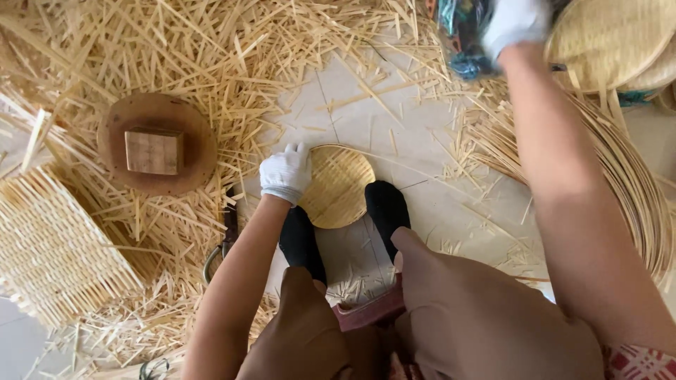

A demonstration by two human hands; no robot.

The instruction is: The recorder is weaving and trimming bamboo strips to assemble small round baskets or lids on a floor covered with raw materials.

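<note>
My left hand [285, 172], in a white glove, rests on the left edge of a small round woven bamboo tray [341, 186] lying on the tiled floor between my two black-socked feet [386, 207]. My right hand [514, 24], also in a white glove, is stretched far up to the right, at a dark blue-green bundle [461, 35] beside a stack of round woven trays [612, 39]. The glove looks closed, but blur hides whether it grips the bundle.
Bamboo strips and offcuts [211, 63] litter the floor all around. A round wooden disc with a square block [155, 148] lies at left, a woven square mat [53, 246] lower left, coiled bamboo hoops [627, 176] at right, a curved tool [225, 239] beside my left arm.
</note>
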